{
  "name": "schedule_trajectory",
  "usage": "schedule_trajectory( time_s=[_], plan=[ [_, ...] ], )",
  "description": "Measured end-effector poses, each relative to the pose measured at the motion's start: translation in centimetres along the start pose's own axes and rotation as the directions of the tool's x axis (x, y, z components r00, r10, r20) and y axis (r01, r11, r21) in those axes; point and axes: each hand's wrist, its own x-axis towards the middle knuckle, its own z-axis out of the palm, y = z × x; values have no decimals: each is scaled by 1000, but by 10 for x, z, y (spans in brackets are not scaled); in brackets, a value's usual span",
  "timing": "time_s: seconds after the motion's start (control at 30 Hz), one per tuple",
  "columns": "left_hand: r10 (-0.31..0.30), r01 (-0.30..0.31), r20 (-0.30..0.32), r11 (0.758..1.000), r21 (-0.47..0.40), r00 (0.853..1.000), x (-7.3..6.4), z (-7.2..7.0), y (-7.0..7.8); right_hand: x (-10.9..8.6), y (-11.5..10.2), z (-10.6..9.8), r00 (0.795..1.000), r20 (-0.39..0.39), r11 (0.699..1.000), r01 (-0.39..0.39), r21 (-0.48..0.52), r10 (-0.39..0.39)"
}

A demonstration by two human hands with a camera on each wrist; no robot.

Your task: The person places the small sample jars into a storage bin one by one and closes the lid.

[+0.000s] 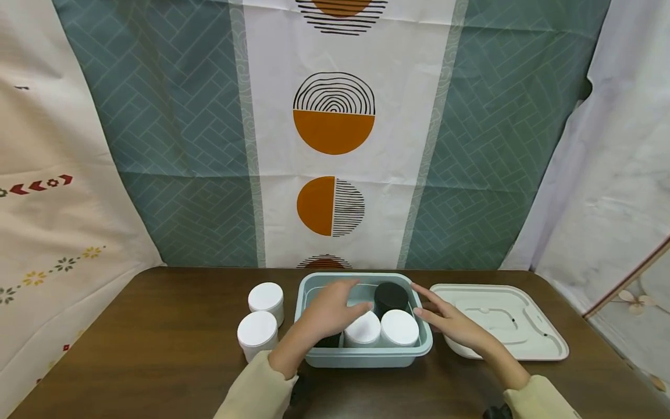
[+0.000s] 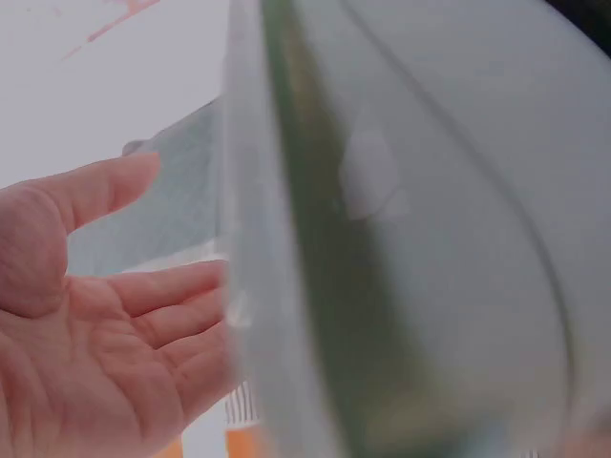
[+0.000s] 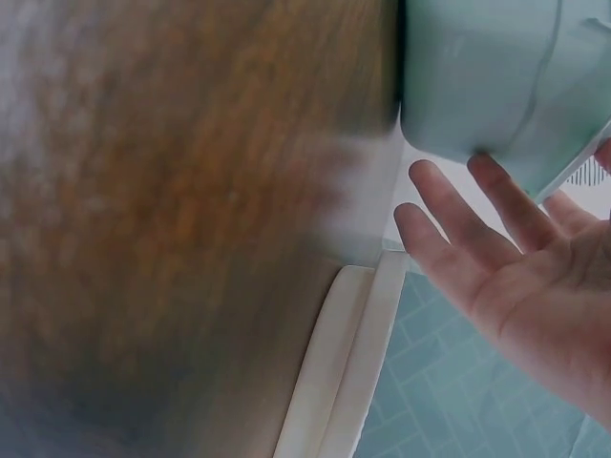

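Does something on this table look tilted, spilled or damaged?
Nothing stands out. The two white jars left of the blue bin stand upright, the white lid lies flat to its right, and no spill or break shows. The left hand hides part of the bin, so I cannot judge there.

Four white round containers: two (image 1: 257, 330) (image 1: 266, 297) on one tabletop (image 1: 157, 349), two (image 1: 363, 329) (image 1: 399, 327) in one pale blue bin (image 1: 361, 360). Two black round containers (image 1: 391, 295) (image 1: 328, 341), one mostly hidden, also in the bin. One white lid (image 1: 492, 320). Two hands: one left hand (image 1: 328, 311), one right hand (image 1: 452, 321).
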Motion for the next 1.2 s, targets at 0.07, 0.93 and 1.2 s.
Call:
schedule_trajectory(
  time_s=[0.07,0.93,1.2],
  plan=[
    [29,-29,-28,1000,1,999,-7,-10,-5,0,0,-1,1000,-4,1000,-3,-1,3],
    [12,41,-346,989,145,938,-93,-61,-111,-1,-2,-2,1000,15,1000,-24,18,24],
    [-6,68,-345,983,168,938,-95,-56,-120,-2,-4,-1,1000,23,1000,-11,22,11]
  ],
)
